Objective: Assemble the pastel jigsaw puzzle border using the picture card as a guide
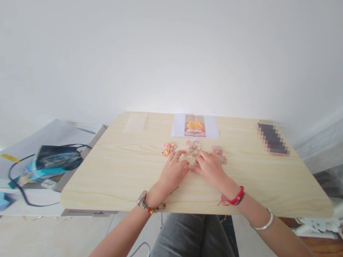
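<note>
Both hands meet over pale jigsaw puzzle pieces (188, 158) near the middle of the table. My left hand (175, 169), with a ring on one finger, has its fingers curled around the left side of these pieces and appears closed on one. From the right, my right hand (210, 166) bends its fingers down, closed at the opposite side of the same pieces. The fingers partly hide what they grip. Loose puzzle pieces lie in small heaps: an orange and yellow heap (169, 149), a pink and purple heap (193, 145) and a pinkish heap (218, 151).
A printed picture sheet (178, 125) lies at the back of the wooden table (117, 159), against the wall. A clear plastic sheet (135, 122) is at back left, a phone (273, 139) at back right. A dark bag (58, 158) stands on a lower surface to the left.
</note>
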Tool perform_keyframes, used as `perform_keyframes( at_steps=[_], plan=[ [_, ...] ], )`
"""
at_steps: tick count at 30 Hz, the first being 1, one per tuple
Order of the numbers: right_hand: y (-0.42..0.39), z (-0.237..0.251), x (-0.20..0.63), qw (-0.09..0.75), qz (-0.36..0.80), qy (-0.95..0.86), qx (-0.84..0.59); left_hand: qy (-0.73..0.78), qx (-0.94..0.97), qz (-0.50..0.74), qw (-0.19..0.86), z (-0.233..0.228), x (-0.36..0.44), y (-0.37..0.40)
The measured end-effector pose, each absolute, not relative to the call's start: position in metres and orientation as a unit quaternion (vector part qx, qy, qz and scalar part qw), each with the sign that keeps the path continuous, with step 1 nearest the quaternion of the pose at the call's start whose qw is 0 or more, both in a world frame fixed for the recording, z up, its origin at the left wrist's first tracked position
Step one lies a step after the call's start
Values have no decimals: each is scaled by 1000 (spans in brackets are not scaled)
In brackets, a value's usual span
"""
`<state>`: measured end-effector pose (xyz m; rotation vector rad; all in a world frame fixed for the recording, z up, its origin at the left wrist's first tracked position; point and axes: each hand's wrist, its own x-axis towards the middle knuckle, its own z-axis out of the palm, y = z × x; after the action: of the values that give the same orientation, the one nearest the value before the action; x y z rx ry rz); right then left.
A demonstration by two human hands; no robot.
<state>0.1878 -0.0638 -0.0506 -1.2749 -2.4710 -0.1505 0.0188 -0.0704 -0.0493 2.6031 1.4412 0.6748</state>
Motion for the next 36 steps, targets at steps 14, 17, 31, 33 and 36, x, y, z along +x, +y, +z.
perform_keyframes(
  at_steps=[14,17,31,33,36],
  plan=[
    [-52,-48,203,173,58,-901,-393,494,837,236,11,-54,32,-79],
    [-52,-51,201,164,40,-906,-389,475,844,247,27,-57,33,-74],
    [-61,-20,211,258,-51,-880,-396,424,826,363,83,-26,26,-63],
    [-61,-17,216,267,-56,-874,-402,417,826,370,82,-23,32,-59],
    [-60,-19,229,272,-57,-863,-421,399,838,362,83,-22,44,-51]
  ],
)
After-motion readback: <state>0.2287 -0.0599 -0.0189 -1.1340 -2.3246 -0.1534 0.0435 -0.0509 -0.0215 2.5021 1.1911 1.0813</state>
